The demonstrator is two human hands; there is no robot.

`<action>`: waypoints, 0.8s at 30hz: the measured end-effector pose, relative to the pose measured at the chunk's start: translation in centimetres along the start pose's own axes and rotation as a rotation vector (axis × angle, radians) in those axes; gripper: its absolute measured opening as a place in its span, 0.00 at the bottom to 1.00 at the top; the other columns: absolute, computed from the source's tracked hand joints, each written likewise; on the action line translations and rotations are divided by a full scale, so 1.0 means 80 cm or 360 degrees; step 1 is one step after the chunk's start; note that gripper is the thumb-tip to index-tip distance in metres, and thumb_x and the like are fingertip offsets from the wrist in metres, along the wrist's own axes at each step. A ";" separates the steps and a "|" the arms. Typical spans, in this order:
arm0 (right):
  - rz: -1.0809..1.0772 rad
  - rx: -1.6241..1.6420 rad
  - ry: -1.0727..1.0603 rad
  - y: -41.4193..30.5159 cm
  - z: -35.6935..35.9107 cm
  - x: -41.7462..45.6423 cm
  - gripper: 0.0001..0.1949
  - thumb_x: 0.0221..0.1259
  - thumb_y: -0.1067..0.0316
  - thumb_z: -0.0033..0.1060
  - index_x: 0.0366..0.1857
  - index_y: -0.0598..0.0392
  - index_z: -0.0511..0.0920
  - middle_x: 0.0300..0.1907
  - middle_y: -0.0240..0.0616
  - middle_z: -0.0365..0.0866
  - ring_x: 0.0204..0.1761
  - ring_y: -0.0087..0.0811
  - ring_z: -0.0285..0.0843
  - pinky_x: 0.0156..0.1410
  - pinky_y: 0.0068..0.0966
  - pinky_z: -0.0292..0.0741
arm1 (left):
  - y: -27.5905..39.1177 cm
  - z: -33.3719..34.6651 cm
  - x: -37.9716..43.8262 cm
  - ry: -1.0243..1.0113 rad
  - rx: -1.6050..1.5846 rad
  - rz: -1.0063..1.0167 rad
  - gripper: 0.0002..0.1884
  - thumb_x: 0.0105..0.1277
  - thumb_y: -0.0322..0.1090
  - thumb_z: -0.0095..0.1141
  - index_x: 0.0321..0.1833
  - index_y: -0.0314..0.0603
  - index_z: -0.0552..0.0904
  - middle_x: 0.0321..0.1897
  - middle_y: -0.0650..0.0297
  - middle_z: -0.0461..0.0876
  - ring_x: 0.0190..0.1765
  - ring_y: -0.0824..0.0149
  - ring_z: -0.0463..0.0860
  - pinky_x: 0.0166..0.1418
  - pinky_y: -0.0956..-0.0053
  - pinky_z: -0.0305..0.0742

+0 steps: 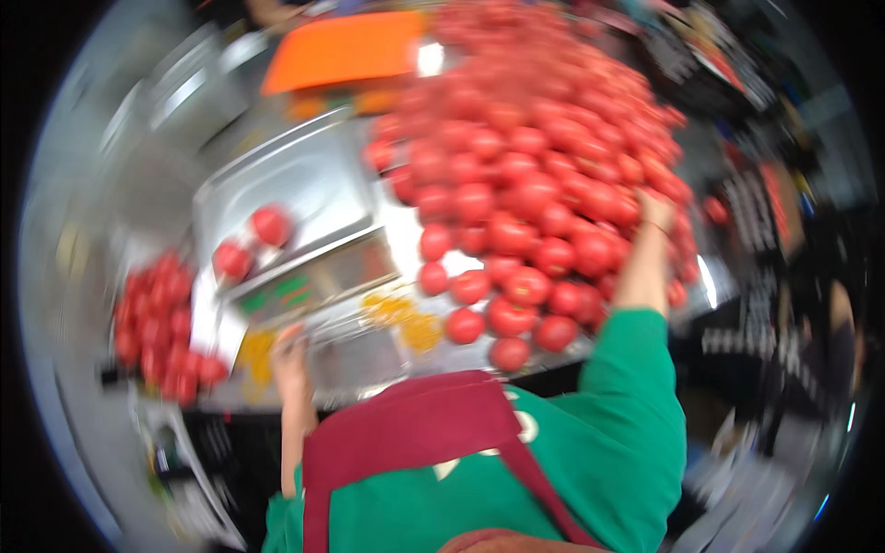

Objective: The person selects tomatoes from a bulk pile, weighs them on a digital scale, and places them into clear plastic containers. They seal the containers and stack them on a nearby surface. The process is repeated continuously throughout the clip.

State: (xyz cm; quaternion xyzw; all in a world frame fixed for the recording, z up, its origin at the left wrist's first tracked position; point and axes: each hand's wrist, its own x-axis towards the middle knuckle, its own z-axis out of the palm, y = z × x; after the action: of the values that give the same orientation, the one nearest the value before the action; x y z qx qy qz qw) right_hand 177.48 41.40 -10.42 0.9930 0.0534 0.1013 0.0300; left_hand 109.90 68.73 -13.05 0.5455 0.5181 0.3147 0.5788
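Observation:
A large heap of red tomatoes [532, 193] covers the right side of the metal table. My right hand [653, 207] reaches into its right edge; the fingers are hidden or blurred among the tomatoes, so a grip cannot be made out. At the table's near left, my left hand [289, 345] is by the left side of a shallow clear tray [356, 356]; blur hides whether it holds anything. Beyond it, two tomatoes [252, 242] rest on a rectangular stainless steel pan [304, 186]. A panel with green displays [287, 294], apparently a scale's, faces me below the pan.
More tomatoes [155, 332] are piled at the table's left end. Small yellow pieces [408, 321] lie near the clear tray. An orange crate or lid [346, 52] stands at the back, near another person's hand [276, 15]. Dark printed boxes [698, 62] line the right side.

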 end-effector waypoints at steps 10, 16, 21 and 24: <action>-0.1926 0.1817 0.0038 -0.305 -0.261 -0.389 0.28 0.47 0.73 0.67 0.57 0.59 0.70 0.57 0.45 0.71 0.60 0.41 0.69 0.67 0.32 0.66 | -0.020 -0.071 -0.071 0.0008 0.0038 0.0384 0.10 0.63 0.25 0.57 0.46 0.39 0.83 0.42 0.62 0.84 0.48 0.69 0.81 0.57 0.74 0.74; -0.2394 0.1337 0.0093 -0.383 -0.266 -0.529 0.26 0.48 0.73 0.64 0.56 0.60 0.71 0.58 0.54 0.69 0.63 0.52 0.64 0.68 0.40 0.63 | -0.002 -0.106 -0.115 -0.0086 0.0302 0.0575 0.10 0.63 0.26 0.57 0.47 0.40 0.83 0.43 0.59 0.84 0.48 0.63 0.83 0.53 0.72 0.76; -0.2001 0.1404 -0.1503 -0.278 -0.248 -0.550 0.17 0.54 0.75 0.58 0.50 0.61 0.76 0.49 0.45 0.79 0.49 0.37 0.76 0.57 0.32 0.71 | 0.001 -0.147 -0.117 -0.0153 0.0305 0.0432 0.13 0.64 0.28 0.56 0.52 0.43 0.81 0.44 0.58 0.84 0.47 0.63 0.83 0.50 0.72 0.77; -0.2079 0.1618 -0.1534 -0.250 -0.206 -0.633 0.11 0.56 0.76 0.58 0.44 0.62 0.79 0.38 0.37 0.82 0.35 0.26 0.77 0.41 0.23 0.74 | 0.006 -0.177 -0.121 -0.0453 0.0499 0.0679 0.17 0.62 0.28 0.57 0.55 0.45 0.81 0.46 0.58 0.83 0.50 0.62 0.82 0.55 0.69 0.75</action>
State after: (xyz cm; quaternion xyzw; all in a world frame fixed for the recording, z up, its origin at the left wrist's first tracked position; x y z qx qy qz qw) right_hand 122.84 56.38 -5.76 0.5963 0.6161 -0.3904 -0.3354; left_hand 94.11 64.11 -8.27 0.7633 0.3479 0.2658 0.4751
